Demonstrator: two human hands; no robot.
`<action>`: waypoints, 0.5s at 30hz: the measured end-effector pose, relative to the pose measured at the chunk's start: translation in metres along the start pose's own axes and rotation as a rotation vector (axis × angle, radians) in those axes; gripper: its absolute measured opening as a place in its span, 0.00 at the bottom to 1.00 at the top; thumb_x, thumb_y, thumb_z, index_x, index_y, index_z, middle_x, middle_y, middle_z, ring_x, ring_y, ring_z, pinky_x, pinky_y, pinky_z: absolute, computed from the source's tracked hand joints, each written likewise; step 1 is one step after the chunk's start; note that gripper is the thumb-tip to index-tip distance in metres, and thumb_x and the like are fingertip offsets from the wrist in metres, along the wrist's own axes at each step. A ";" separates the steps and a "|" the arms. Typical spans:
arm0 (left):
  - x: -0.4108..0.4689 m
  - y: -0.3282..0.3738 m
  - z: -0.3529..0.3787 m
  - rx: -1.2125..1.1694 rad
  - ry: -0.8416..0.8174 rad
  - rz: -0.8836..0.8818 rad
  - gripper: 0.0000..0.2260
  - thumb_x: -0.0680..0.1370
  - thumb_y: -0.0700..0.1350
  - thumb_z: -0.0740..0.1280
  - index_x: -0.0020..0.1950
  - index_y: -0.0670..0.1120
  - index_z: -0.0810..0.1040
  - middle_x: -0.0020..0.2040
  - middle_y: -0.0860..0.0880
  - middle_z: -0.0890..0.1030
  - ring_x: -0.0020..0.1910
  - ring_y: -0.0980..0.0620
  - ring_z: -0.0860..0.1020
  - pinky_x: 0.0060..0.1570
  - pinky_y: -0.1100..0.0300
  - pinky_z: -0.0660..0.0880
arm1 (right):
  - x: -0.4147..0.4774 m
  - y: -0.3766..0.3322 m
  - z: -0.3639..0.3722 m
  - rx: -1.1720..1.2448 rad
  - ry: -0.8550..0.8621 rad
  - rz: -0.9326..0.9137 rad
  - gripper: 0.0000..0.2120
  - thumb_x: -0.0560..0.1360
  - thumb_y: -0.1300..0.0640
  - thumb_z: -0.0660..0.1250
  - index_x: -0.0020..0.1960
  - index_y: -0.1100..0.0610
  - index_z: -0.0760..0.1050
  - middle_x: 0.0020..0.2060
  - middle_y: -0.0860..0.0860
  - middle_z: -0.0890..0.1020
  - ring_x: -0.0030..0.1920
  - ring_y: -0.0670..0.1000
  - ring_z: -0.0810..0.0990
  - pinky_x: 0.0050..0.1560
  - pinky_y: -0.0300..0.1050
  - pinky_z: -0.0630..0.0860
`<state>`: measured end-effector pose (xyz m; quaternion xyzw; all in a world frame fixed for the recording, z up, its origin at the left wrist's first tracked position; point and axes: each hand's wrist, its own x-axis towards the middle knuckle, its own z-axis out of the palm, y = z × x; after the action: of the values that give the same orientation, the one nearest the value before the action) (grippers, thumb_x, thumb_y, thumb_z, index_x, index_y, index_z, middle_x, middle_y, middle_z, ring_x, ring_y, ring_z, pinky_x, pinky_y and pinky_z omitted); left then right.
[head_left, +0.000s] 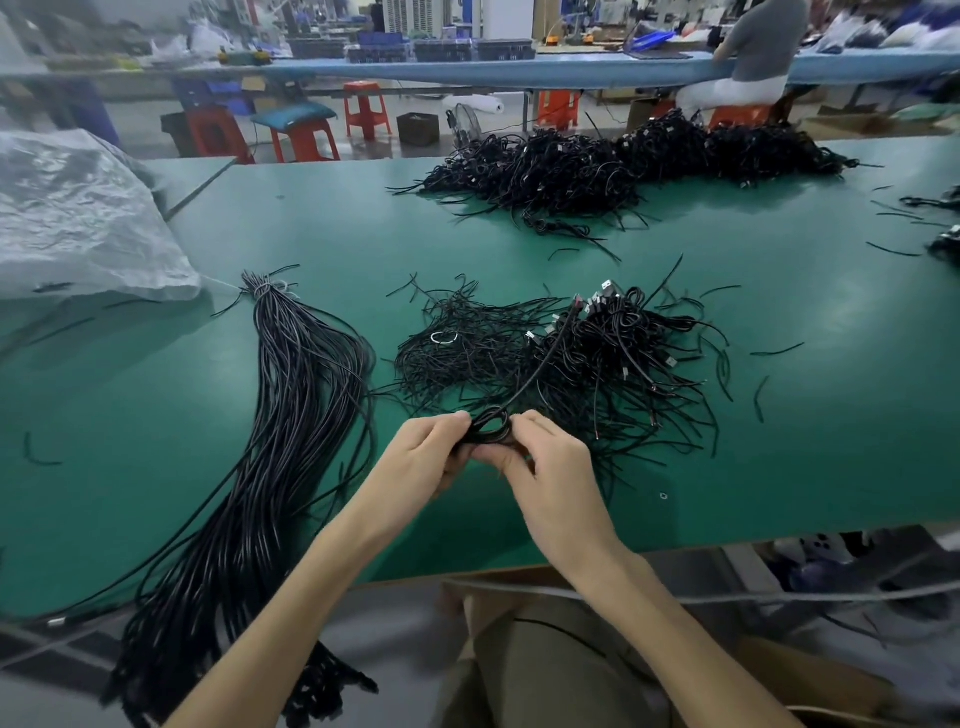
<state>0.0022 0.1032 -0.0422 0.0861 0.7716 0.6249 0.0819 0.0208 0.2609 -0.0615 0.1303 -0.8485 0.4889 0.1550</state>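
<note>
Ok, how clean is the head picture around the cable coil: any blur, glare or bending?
Head view: the coiled cable, left hand and right hand are sharp; far benches and bottom corners go soft. Head view: the table edge bows; light is even, shadows faint, sheen on the plastic bag.

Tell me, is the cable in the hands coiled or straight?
Coiled: left hand and right hand pinch the cable in a small loop.

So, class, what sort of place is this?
Probably a cable-assembly workshop: heaps of black cables lie on a long green workbench, the left hand and right hand grip a coiled cable, and another worker sits at a further bench.
</note>
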 end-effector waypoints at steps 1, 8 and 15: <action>0.000 -0.001 0.002 -0.008 0.033 0.003 0.21 0.86 0.45 0.56 0.33 0.46 0.67 0.27 0.55 0.63 0.25 0.57 0.58 0.25 0.66 0.58 | 0.000 0.000 0.000 0.026 -0.012 0.009 0.11 0.79 0.56 0.70 0.41 0.60 0.75 0.37 0.47 0.76 0.39 0.48 0.75 0.42 0.45 0.73; -0.007 -0.017 0.032 -0.200 0.272 -0.140 0.21 0.83 0.49 0.58 0.30 0.53 0.62 0.27 0.55 0.62 0.25 0.55 0.58 0.22 0.64 0.57 | -0.012 -0.001 0.003 -0.377 -0.015 -0.231 0.13 0.85 0.54 0.60 0.46 0.58 0.77 0.39 0.48 0.77 0.36 0.50 0.75 0.35 0.49 0.77; -0.006 -0.002 -0.004 0.297 -0.054 0.119 0.21 0.86 0.52 0.58 0.40 0.41 0.77 0.32 0.47 0.74 0.32 0.52 0.72 0.36 0.54 0.72 | -0.004 0.000 -0.023 -0.038 -0.179 -0.067 0.13 0.84 0.55 0.62 0.42 0.55 0.75 0.37 0.46 0.77 0.39 0.49 0.76 0.43 0.49 0.74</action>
<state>0.0072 0.0970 -0.0432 0.1594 0.8465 0.5054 0.0518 0.0276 0.2810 -0.0522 0.1990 -0.8633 0.4534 0.0974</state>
